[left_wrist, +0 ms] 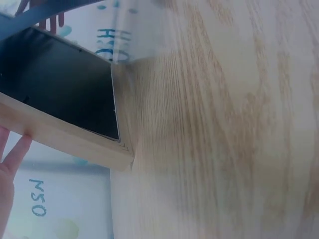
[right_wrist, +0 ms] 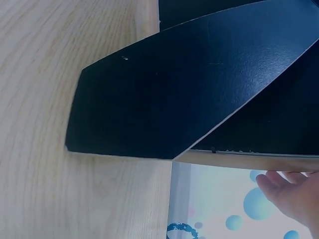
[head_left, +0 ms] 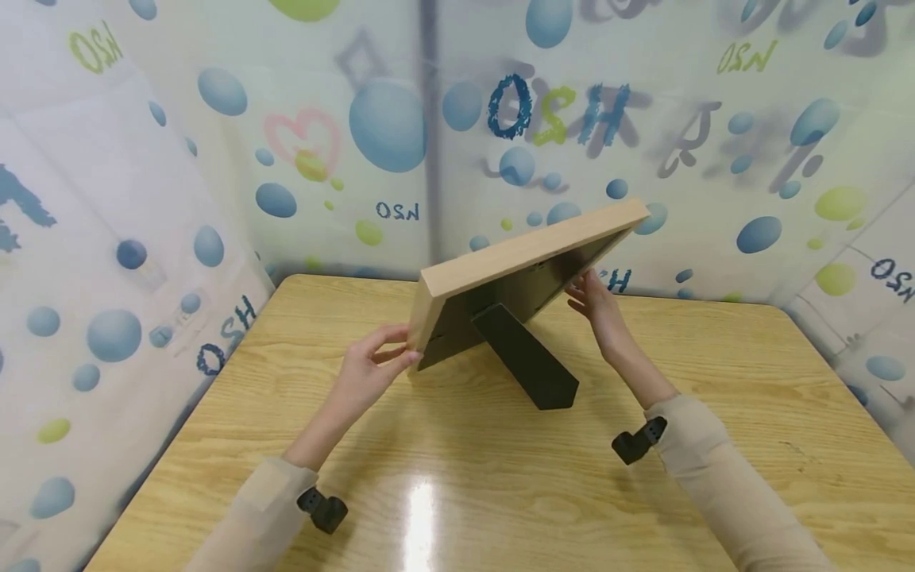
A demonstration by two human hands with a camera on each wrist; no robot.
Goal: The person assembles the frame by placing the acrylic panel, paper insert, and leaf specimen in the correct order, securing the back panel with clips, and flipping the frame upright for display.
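Observation:
A light wooden picture frame (head_left: 532, 248) stands tilted on the table, with its black back (left_wrist: 65, 82) towards me. From that back a black easel leg (head_left: 525, 357) swings out, its wide foot low over the tabletop. My left hand (head_left: 368, 373) grips the frame's left side, thumb near the back edge; in the left wrist view its fingers (left_wrist: 17, 152) touch the outer wood. At the far right side my right hand (head_left: 600, 314) holds the frame's edge, fingers bent. The right wrist view shows its fingertips (right_wrist: 271, 181) against the wooden rim, partly hidden by it.
The wood-grain table (head_left: 457, 469) extends under both arms. Behind it hangs a pale curtain (head_left: 322, 206) with blue and green dots and lettering, which also runs along both sides. Each sleeve carries a small black camera (head_left: 325, 511) at the wrist.

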